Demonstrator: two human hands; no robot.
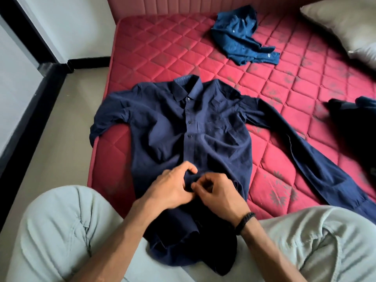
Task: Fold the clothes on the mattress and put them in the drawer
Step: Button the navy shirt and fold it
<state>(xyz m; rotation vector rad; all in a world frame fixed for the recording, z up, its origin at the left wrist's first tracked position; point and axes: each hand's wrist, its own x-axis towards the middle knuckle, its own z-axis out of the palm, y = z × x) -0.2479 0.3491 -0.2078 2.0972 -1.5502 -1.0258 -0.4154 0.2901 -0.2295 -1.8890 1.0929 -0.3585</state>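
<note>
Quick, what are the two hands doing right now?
Left hand: fingers pinch the navy shirt at its button strip.
Right hand: fingers pinch the same strip beside it.

Bare forearms, no sleeves in view. Left hand [173, 187] bare, no ring or band visible. Right hand [220, 195] bare; black braided bracelet [245, 222] round right wrist. Pale grey-green trousers [61, 231] on both legs, soft cloth, creased at knees, stitched seam lines visible.
</note>
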